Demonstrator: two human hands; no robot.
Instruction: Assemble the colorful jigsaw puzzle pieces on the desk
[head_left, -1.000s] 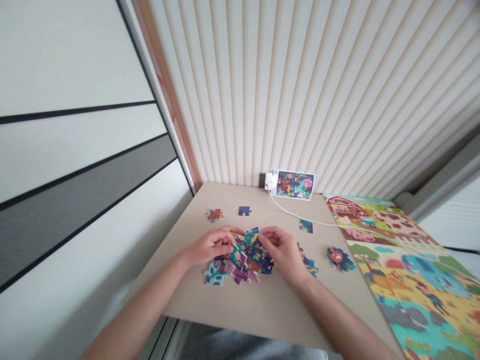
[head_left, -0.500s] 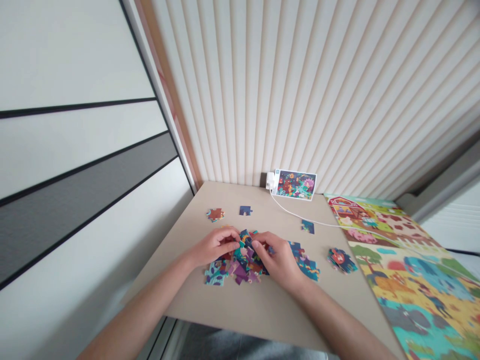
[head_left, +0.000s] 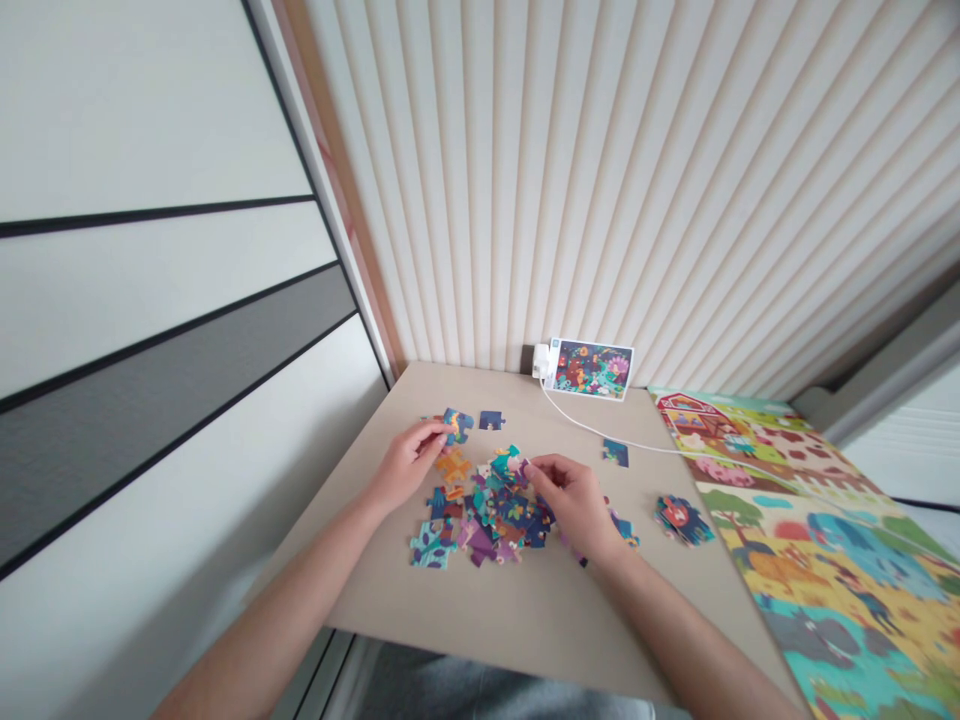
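Observation:
Between thumb and fingers, my left hand [head_left: 411, 458] pinches a blue puzzle piece with yellow [head_left: 458, 426], over the table's left side. My right hand [head_left: 574, 497] grips a teal and purple puzzle piece [head_left: 509, 464] at the top of the heap. The heap of puzzle pieces [head_left: 480, 540] lies between my hands, with purple, teal and dark blue pieces overlapping. An orange piece [head_left: 453, 466] lies just below my left hand's piece. A dark blue piece [head_left: 491, 420] rests alone behind the heap. More pieces are partly hidden under my right hand.
A picture card [head_left: 592, 370] leans on the pleated wall beside a white charger [head_left: 540, 361], whose cable crosses the table [head_left: 480, 610]. A blue-green piece [head_left: 616, 452] and a small stack [head_left: 683, 521] lie to the right, beside assembled animal puzzles [head_left: 840, 560].
My hands have moved apart. The left one went left and away from me with a blue piece, uncovering the orange piece; my right hand shifted slightly right.

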